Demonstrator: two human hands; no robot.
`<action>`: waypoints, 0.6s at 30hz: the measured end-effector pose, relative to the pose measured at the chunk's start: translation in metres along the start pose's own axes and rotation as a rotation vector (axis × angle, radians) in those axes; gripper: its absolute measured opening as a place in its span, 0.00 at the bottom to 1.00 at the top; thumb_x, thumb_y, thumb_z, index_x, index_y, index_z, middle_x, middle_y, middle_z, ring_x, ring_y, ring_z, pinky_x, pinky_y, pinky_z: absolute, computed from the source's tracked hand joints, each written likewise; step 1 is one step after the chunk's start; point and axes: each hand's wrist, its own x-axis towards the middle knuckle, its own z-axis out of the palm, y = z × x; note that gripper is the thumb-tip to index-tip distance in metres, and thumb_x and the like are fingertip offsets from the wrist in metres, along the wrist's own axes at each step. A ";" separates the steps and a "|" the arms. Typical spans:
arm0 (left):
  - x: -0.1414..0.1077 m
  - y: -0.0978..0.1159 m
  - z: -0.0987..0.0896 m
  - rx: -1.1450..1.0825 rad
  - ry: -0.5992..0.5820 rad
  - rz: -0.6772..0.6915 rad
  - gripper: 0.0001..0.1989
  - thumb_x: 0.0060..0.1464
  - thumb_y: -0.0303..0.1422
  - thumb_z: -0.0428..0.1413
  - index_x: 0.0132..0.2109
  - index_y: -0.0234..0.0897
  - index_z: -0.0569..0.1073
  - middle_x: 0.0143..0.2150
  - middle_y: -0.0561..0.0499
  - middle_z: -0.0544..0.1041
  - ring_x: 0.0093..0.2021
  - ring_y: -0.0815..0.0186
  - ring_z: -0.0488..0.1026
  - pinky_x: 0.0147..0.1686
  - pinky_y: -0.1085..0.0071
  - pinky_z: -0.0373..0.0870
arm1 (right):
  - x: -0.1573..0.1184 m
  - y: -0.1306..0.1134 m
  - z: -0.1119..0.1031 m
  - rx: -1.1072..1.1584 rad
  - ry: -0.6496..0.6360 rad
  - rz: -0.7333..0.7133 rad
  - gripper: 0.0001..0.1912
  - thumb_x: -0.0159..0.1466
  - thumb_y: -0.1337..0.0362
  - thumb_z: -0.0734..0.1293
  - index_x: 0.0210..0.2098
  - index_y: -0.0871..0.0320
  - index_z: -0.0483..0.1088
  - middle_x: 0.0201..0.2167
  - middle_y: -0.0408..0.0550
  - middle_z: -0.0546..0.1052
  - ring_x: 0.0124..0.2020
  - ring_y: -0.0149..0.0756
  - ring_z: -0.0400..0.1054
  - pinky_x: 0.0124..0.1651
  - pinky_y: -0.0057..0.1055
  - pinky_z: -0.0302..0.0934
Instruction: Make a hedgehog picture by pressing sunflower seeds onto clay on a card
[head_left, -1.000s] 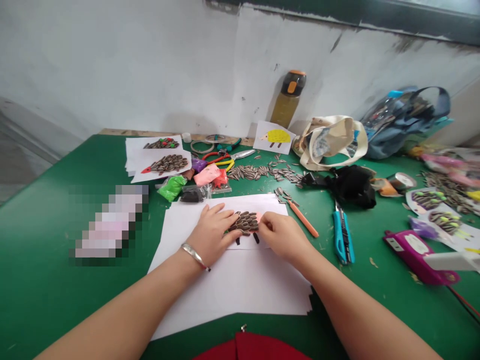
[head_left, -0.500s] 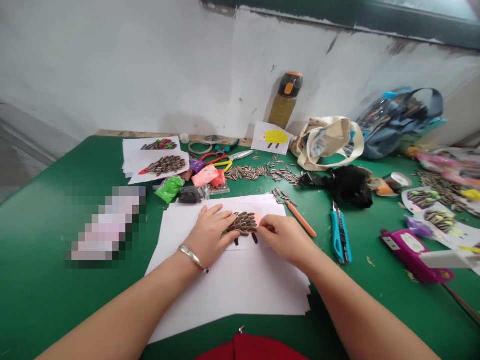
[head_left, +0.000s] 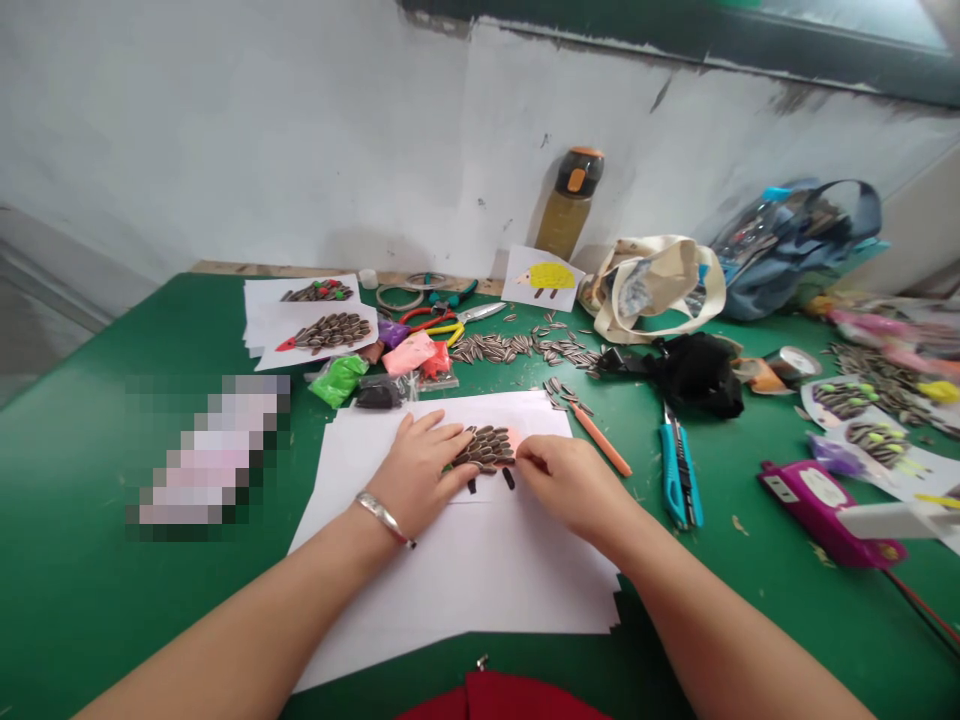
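At the near edge, a bit of red clothing [head_left: 502,700] shows below the worktop [head_left: 112,440], which is green. A stack of white paper [head_left: 465,585] lies in front of the person, its sheets slightly out of line. The left hand [head_left: 424,465], with a silver bracelet [head_left: 385,518] at the wrist, rests palm down on it; its grip is loose and spread, closed around nothing, with the thumb at the lower edge of the seed figure [head_left: 487,447]. That figure lies on the top sheet between the two hands: overlapping striped seeds, two short black legs [head_left: 508,479] below, and a pink patch [head_left: 516,437] on the right side. The right hand [head_left: 559,480] meets this patch, thumb and forefinger drawn close together; whether its grip has hold of anything cannot be told.

Off to the right lies a magenta device [head_left: 821,512], and nearer the paper a blue cutter knife [head_left: 681,475]. Just beside the right hand is an orange-handled tool [head_left: 602,440], loose seeds about its tip. On the left, a patch is blurred out.

Beyond the paper sit a black packet [head_left: 381,391], a green packet [head_left: 340,380] and a pink packet [head_left: 409,353], next to a band of scattered seeds [head_left: 491,348]. A black bundle [head_left: 701,375] lies right of the seeds. Farther left are two seed pictures on paper [head_left: 271,325]. At the back, a card with a yellow hedgehog [head_left: 553,276] leans before a bottle [head_left: 566,220], with a cream bag [head_left: 626,318] to its right, all near the wall [head_left: 225,130].
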 end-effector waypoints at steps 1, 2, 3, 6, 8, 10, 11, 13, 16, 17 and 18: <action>0.000 0.000 0.000 0.001 -0.001 0.001 0.18 0.59 0.36 0.54 0.55 0.40 0.72 0.55 0.45 0.75 0.61 0.46 0.62 0.58 0.38 0.52 | 0.000 0.000 0.000 -0.004 0.000 0.002 0.12 0.64 0.66 0.58 0.25 0.57 0.65 0.24 0.42 0.73 0.27 0.30 0.62 0.29 0.28 0.44; 0.000 0.000 0.000 0.001 -0.002 0.001 0.18 0.59 0.36 0.54 0.55 0.40 0.72 0.55 0.45 0.75 0.61 0.46 0.62 0.58 0.38 0.52 | 0.000 0.001 0.001 -0.009 -0.001 0.001 0.12 0.63 0.66 0.58 0.25 0.57 0.65 0.25 0.42 0.73 0.27 0.30 0.62 0.29 0.28 0.44; 0.000 0.000 0.000 0.002 -0.003 0.001 0.18 0.59 0.36 0.54 0.55 0.40 0.72 0.55 0.45 0.74 0.61 0.46 0.62 0.58 0.38 0.52 | 0.001 0.001 0.001 -0.015 -0.001 -0.001 0.11 0.63 0.66 0.58 0.25 0.57 0.65 0.25 0.42 0.74 0.27 0.30 0.63 0.29 0.28 0.44; 0.001 0.000 0.000 0.003 -0.007 0.003 0.18 0.59 0.36 0.55 0.55 0.39 0.72 0.56 0.46 0.74 0.61 0.46 0.62 0.59 0.38 0.52 | 0.001 0.000 0.002 -0.034 -0.005 -0.009 0.11 0.63 0.66 0.58 0.25 0.56 0.65 0.25 0.42 0.74 0.28 0.30 0.63 0.29 0.28 0.44; 0.001 0.000 0.000 0.005 -0.009 0.005 0.18 0.59 0.36 0.54 0.55 0.39 0.72 0.56 0.46 0.74 0.61 0.46 0.62 0.58 0.39 0.53 | 0.001 0.000 0.002 -0.041 -0.008 -0.010 0.12 0.64 0.66 0.58 0.25 0.56 0.66 0.26 0.42 0.74 0.28 0.30 0.63 0.30 0.28 0.45; 0.001 0.000 0.000 0.005 -0.004 0.005 0.18 0.59 0.36 0.54 0.55 0.40 0.71 0.55 0.46 0.75 0.61 0.46 0.62 0.58 0.39 0.53 | 0.001 -0.001 0.002 -0.049 -0.010 -0.012 0.13 0.65 0.65 0.57 0.25 0.56 0.66 0.26 0.43 0.74 0.28 0.31 0.64 0.30 0.28 0.45; 0.001 0.001 -0.001 0.005 -0.001 0.006 0.18 0.59 0.36 0.54 0.55 0.40 0.72 0.55 0.46 0.75 0.61 0.47 0.62 0.58 0.40 0.53 | 0.001 -0.001 0.002 -0.052 -0.011 -0.014 0.14 0.65 0.65 0.57 0.25 0.56 0.66 0.26 0.43 0.75 0.29 0.31 0.64 0.30 0.28 0.45; 0.001 0.001 -0.001 -0.001 0.003 0.009 0.17 0.59 0.36 0.54 0.55 0.41 0.72 0.55 0.46 0.75 0.61 0.47 0.62 0.59 0.41 0.54 | 0.000 -0.002 0.001 -0.053 -0.015 -0.017 0.14 0.66 0.65 0.56 0.26 0.56 0.67 0.27 0.44 0.75 0.29 0.31 0.64 0.30 0.28 0.45; 0.001 0.001 -0.001 -0.011 -0.001 0.015 0.17 0.59 0.36 0.54 0.54 0.40 0.72 0.55 0.46 0.75 0.61 0.47 0.62 0.59 0.42 0.54 | 0.000 -0.003 0.001 -0.052 -0.017 -0.022 0.14 0.66 0.66 0.56 0.26 0.56 0.68 0.28 0.44 0.76 0.30 0.32 0.65 0.30 0.28 0.46; 0.001 0.001 -0.001 -0.012 0.001 0.015 0.17 0.59 0.37 0.54 0.54 0.40 0.72 0.54 0.46 0.75 0.61 0.47 0.62 0.59 0.42 0.54 | 0.000 -0.003 0.001 -0.053 -0.018 -0.023 0.14 0.66 0.66 0.56 0.27 0.56 0.69 0.28 0.45 0.76 0.30 0.32 0.66 0.31 0.28 0.46; 0.001 0.001 -0.001 -0.013 0.006 0.015 0.17 0.59 0.37 0.54 0.54 0.41 0.72 0.54 0.47 0.75 0.61 0.47 0.62 0.59 0.42 0.54 | 0.000 -0.003 0.001 -0.054 -0.019 -0.024 0.14 0.65 0.66 0.57 0.27 0.56 0.69 0.28 0.45 0.76 0.30 0.32 0.66 0.31 0.28 0.46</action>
